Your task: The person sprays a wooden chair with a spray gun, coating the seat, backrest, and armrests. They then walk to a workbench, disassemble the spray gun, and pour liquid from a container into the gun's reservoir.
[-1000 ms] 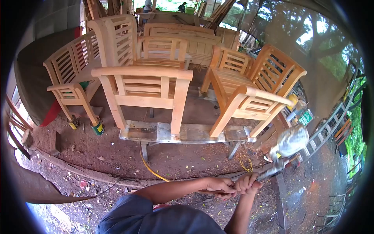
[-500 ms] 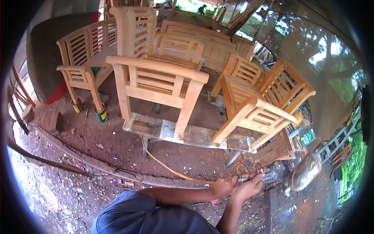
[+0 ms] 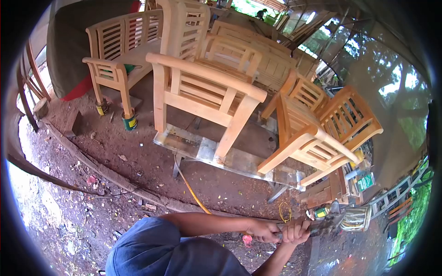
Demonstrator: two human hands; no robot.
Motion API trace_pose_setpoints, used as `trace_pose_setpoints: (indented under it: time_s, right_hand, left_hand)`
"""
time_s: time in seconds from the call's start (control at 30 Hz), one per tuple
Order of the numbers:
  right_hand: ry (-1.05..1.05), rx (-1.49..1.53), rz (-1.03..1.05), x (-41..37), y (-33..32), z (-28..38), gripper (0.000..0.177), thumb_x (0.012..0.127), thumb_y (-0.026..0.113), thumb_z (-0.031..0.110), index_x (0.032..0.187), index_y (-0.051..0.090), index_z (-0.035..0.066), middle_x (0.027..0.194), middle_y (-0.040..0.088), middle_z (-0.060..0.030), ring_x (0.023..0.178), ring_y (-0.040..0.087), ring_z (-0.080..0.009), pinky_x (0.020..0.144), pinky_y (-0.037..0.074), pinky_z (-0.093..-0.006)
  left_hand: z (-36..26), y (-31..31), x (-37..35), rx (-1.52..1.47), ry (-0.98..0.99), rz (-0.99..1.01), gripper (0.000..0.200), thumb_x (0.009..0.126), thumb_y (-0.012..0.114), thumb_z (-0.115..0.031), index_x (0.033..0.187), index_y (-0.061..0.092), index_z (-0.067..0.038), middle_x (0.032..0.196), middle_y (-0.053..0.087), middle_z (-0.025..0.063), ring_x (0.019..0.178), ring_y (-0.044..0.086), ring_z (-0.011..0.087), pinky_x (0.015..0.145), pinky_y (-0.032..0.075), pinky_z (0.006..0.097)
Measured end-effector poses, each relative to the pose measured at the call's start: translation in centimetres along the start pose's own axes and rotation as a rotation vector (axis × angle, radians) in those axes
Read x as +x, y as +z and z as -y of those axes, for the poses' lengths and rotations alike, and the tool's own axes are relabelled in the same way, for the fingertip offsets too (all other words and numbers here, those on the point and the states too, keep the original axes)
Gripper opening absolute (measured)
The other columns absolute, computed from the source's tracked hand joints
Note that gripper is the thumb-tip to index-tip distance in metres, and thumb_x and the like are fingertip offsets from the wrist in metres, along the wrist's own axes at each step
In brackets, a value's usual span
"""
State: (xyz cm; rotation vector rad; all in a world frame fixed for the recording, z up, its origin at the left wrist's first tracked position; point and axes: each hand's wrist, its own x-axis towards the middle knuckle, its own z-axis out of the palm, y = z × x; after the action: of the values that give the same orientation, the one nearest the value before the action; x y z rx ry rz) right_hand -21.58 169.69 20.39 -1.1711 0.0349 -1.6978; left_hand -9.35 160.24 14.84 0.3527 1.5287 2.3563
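One metal-cupped tool, long axis near level, cup end pointing right, above the dirt floor below the tilted chair; left hand and right hand, arms outstretched, side by side, clenched around its handle.

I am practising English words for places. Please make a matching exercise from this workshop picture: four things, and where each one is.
Things:
1 metal cup
2 yellow hose
3 green can
4 front chair

Places:
a under a chair leg
b standing on the plank
c on the spray gun gripped by the left hand and right hand
d lying on the dirt

Pairs: 1-c, 2-d, 3-a, 4-b
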Motion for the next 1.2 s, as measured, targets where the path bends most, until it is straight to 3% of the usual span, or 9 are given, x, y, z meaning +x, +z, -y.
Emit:
trace_pose_setpoints:
  time_s: [0.13, 0.27, 0.43, 0.77, 0.87, 0.93, 1.0, 1.1, 1.2]
  right_hand:
    - [-0.004, -0.052, -0.037, 0.8, 1.6, -0.1, 0.032, 0.099, 0.053, 0.025, 0.077, 0.046, 0.003, 0.052, 0.044, -0.0008, 0.037, 0.040, -0.0094, 0.029, 0.035, -0.0249]
    - [-0.273, -0.857, -1.298, 4.1, 6.1, -3.3, 0.030, 0.097, 0.057, 0.029, 0.084, 0.050, 0.003, 0.056, 0.045, -0.0018, 0.041, 0.043, -0.0115, 0.036, 0.037, -0.0253]
    - [-0.170, -1.080, -1.437, 3.1, 3.5, -5.5, 0.035, 0.097, 0.059, 0.028, 0.072, 0.041, 0.009, 0.054, 0.040, 0.0010, 0.041, 0.036, -0.0074, 0.036, 0.030, -0.0254]
    - [-0.026, -0.572, -0.802, -0.3, -2.2, -10.3, 0.038, 0.091, 0.065, 0.036, 0.076, 0.042, 0.011, 0.055, 0.035, 0.0019, 0.043, 0.032, -0.0097, 0.038, 0.027, -0.0268]
    - [0.014, -0.492, -0.601, 0.4, -1.6, -11.3, 0.036, 0.091, 0.063, 0.037, 0.076, 0.044, 0.011, 0.056, 0.033, 0.0026, 0.044, 0.031, -0.0088, 0.039, 0.027, -0.0260]
    - [0.038, -0.418, -0.515, 1.0, -1.1, -11.3, 0.036, 0.092, 0.061, 0.037, 0.075, 0.044, 0.011, 0.056, 0.034, 0.0029, 0.044, 0.031, -0.0083, 0.039, 0.027, -0.0260]
    - [0.031, -0.304, -0.414, 2.0, -0.3, -10.8, 0.040, 0.092, 0.062, 0.037, 0.070, 0.042, 0.010, 0.053, 0.032, 0.0031, 0.041, 0.027, -0.0085, 0.036, 0.024, -0.0260]
    - [0.038, -0.129, -0.253, 3.7, 1.7, -10.1, 0.042, 0.089, 0.066, 0.037, 0.068, 0.043, 0.008, 0.046, 0.032, 0.0017, 0.036, 0.027, -0.0100, 0.032, 0.022, -0.0271]
    - [0.003, -0.012, -0.022, 5.3, 2.7, -10.5, 0.043, 0.088, 0.067, 0.037, 0.069, 0.045, 0.005, 0.045, 0.036, 0.0000, 0.035, 0.031, -0.0106, 0.032, 0.027, -0.0272]
  left_hand:
    - [1.5, 1.7, 0.1, 0.688, 0.632, -0.362, 0.024, 0.098, 0.052, -0.022, 0.103, 0.054, 0.002, 0.051, 0.050, 0.0046, 0.042, 0.049, 0.0136, 0.045, 0.040, 0.0304]
    - [0.4, 2.2, 0.1, 0.816, 0.565, -0.676, 0.038, 0.095, 0.055, -0.019, 0.123, 0.047, 0.005, 0.054, 0.056, 0.0118, 0.048, 0.061, 0.0266, 0.050, 0.048, 0.0373]
    - [5.4, 0.5, 2.4, 1.251, 0.600, -1.033, 0.034, 0.084, 0.060, -0.016, 0.111, 0.050, 0.002, 0.075, 0.066, 0.0203, 0.063, 0.066, 0.0360, 0.057, 0.055, 0.0454]
    - [7.8, -3.2, -4.1, 1.346, 0.584, -1.228, 0.032, 0.084, 0.065, -0.022, 0.102, 0.050, 0.001, 0.065, 0.062, 0.0136, 0.053, 0.063, 0.0310, 0.048, 0.050, 0.0407]
    - [6.8, -3.7, -9.7, 1.048, 0.105, -0.985, 0.040, 0.084, 0.066, -0.023, 0.115, 0.048, -0.003, 0.071, 0.063, 0.0171, 0.060, 0.065, 0.0334, 0.055, 0.052, 0.0414]
    - [10.7, -7.1, -13.6, 0.909, 0.164, -0.977, 0.036, 0.084, 0.066, -0.025, 0.114, 0.055, -0.010, 0.078, 0.064, 0.0188, 0.071, 0.066, 0.0349, 0.064, 0.052, 0.0432]
    - [12.9, -9.9, -19.9, 1.090, -0.065, -0.771, 0.027, 0.083, 0.064, -0.028, 0.103, 0.063, -0.010, 0.084, 0.065, 0.0195, 0.079, 0.065, 0.0361, 0.070, 0.051, 0.0459]
    - [18.8, -15.8, -30.9, 1.311, -0.786, -0.684, 0.028, 0.075, 0.066, -0.033, 0.091, 0.071, -0.011, 0.085, 0.068, 0.0155, 0.084, 0.065, 0.0362, 0.076, 0.051, 0.0485]
    - [20.3, -16.5, -40.2, 1.383, -0.893, -0.741, 0.024, 0.075, 0.066, -0.031, 0.089, 0.072, -0.012, 0.083, 0.069, 0.0156, 0.083, 0.067, 0.0358, 0.073, 0.053, 0.0475]
